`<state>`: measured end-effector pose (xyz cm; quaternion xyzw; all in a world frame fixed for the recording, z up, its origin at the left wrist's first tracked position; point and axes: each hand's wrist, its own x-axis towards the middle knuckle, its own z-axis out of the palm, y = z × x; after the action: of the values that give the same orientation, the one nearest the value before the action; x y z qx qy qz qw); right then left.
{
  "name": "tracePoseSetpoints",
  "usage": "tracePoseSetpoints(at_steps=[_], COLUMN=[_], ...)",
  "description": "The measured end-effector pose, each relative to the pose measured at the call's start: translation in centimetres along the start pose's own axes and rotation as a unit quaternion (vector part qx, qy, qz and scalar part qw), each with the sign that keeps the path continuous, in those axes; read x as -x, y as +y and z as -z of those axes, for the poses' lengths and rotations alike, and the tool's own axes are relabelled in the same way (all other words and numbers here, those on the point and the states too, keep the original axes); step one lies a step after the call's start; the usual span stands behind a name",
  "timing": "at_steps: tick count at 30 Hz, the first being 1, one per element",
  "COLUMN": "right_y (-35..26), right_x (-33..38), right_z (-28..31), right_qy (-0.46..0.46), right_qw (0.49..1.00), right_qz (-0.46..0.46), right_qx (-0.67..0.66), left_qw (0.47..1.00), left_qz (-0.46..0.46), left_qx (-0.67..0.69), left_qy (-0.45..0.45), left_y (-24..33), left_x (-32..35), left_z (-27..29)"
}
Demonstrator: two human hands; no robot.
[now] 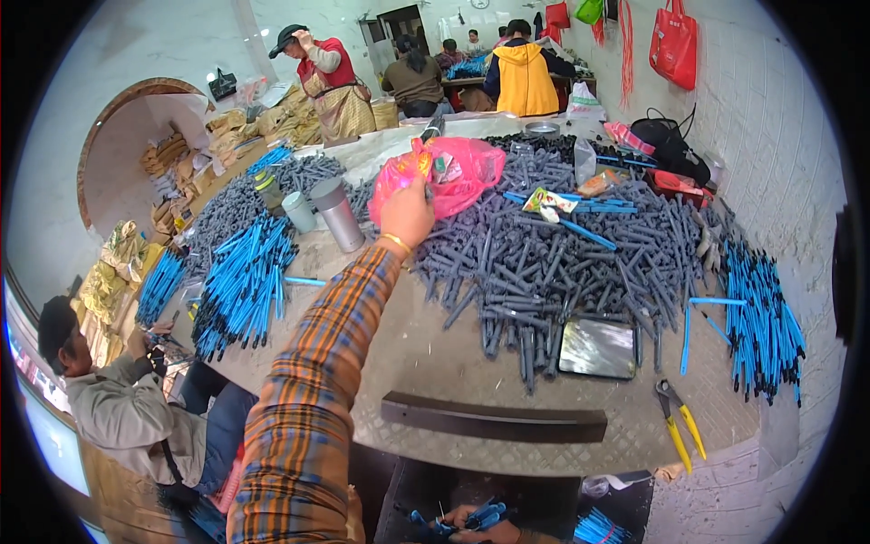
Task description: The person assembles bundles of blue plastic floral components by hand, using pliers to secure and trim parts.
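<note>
My left arm, in an orange plaid sleeve with a band at the wrist, stretches across the table. My left hand is closed on a pink plastic bag, gripping its gathered upper part; the fingertips are partly hidden. Down at the lower edge, over something dark, my right hand is closed around a few thin blue rods with black ends. A large heap of grey screw-like plastic parts lies just right of the pink bag. A grey metal cylinder stands to the left of my left forearm.
On the table lie a dark curved bar, a phone and yellow-handled pliers. Bundles of blue rods stand left and right. A seated person works at the left; others are at the back.
</note>
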<state>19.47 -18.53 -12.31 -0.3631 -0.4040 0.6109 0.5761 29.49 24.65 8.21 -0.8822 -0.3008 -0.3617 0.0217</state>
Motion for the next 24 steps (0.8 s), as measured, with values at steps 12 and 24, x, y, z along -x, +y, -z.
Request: tracePoseSetpoints(at_steps=[12,24], right_y=[2.1,3.2], right_x=[0.7,0.5], right_z=[4.1,5.4], right_qy=[0.051,0.033], right_qw=[0.992,0.917], right_qz=[-0.113,-0.377], right_qx=[-0.015,-0.122], left_qw=[0.988,0.991], left_qz=[0.012,0.031], left_qx=[-0.108,-0.132], left_qy=[-0.112,-0.015], left_y=[-1.8,-2.9], left_x=[-8.1,-6.9], left_z=[-9.4,-8.6])
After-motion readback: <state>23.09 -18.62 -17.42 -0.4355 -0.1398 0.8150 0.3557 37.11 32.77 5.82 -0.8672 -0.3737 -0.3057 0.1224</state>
